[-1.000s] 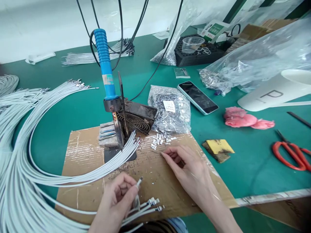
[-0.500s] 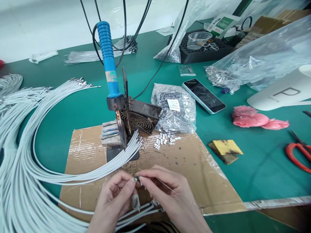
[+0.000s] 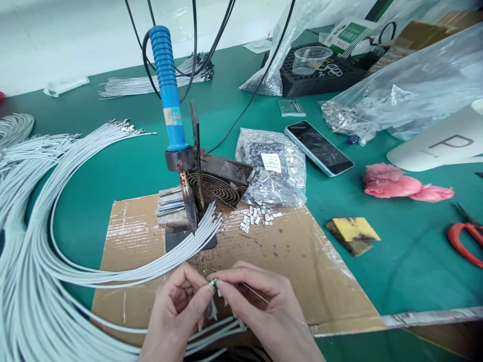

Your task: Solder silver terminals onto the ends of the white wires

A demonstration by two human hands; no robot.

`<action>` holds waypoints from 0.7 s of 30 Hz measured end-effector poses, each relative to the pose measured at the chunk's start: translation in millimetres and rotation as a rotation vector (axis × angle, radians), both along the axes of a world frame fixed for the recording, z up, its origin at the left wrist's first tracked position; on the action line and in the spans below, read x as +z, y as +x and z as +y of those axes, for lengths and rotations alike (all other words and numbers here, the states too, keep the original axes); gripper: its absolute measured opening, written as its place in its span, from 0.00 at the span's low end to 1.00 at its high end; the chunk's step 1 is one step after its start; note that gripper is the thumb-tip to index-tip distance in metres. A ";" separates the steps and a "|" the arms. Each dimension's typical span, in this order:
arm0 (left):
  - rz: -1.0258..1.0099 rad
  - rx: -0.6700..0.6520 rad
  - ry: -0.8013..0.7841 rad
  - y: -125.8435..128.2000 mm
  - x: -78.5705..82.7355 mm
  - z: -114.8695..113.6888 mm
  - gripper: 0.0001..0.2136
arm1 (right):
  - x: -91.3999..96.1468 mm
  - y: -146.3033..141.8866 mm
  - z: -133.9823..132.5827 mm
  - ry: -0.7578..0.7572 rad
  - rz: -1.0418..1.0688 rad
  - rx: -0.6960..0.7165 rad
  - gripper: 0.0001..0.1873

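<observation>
Over the cardboard, my left hand (image 3: 181, 306) is closed, thumb and forefinger pinching a tiny pale piece (image 3: 215, 283) too small to name. My right hand (image 3: 260, 306) meets it fingertip to fingertip, also pinched. A thin silvery wire, like solder wire (image 3: 258, 295), runs through the right fingers and trails over the hand's back. Below the left fingertips hangs a translucent scrap (image 3: 211, 309). White cables (image 3: 217, 334) pass beneath both hands, partly hidden. Beyond them, a blue-handled soldering iron (image 3: 166, 83) stands tip down in its stand, above more white cable ends (image 3: 206, 226).
Small metal tabs (image 3: 256, 217) lie on the cardboard (image 3: 302, 286) near a plastic bag of parts (image 3: 271, 163). A black fan (image 3: 219, 186) sits behind the iron. To the right are a phone (image 3: 320, 148), a yellow sponge (image 3: 354, 230), pink cloth-like material (image 3: 403, 183) and red-handled scissors (image 3: 462, 241).
The dark blue tip between my fingertips no longer shows; a pale piece is there instead. Both hands have shifted slightly and stay together.
</observation>
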State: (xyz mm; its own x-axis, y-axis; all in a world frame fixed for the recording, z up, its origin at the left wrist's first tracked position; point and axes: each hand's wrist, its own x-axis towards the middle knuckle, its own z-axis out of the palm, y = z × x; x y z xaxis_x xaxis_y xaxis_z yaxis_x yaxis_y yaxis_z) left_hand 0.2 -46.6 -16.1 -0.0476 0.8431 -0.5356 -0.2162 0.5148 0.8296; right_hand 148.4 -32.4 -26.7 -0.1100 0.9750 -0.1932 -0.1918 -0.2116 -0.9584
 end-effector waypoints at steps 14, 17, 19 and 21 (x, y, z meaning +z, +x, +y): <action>0.124 -0.105 0.067 -5.7 3.2 -2.6 0.24 | -0.4 14.0 4.9 -0.058 -0.139 0.172 0.07; 0.172 -0.068 0.068 -1.8 4.9 -2.0 0.25 | 14.8 18.6 9.6 0.032 -0.288 0.249 0.09; 0.219 -0.042 0.089 1.0 4.5 -2.6 0.24 | 18.7 19.0 10.2 0.052 -0.310 0.245 0.10; 0.273 -0.018 0.123 3.9 3.4 -3.8 0.22 | 17.9 15.2 7.7 0.037 -0.286 0.177 0.09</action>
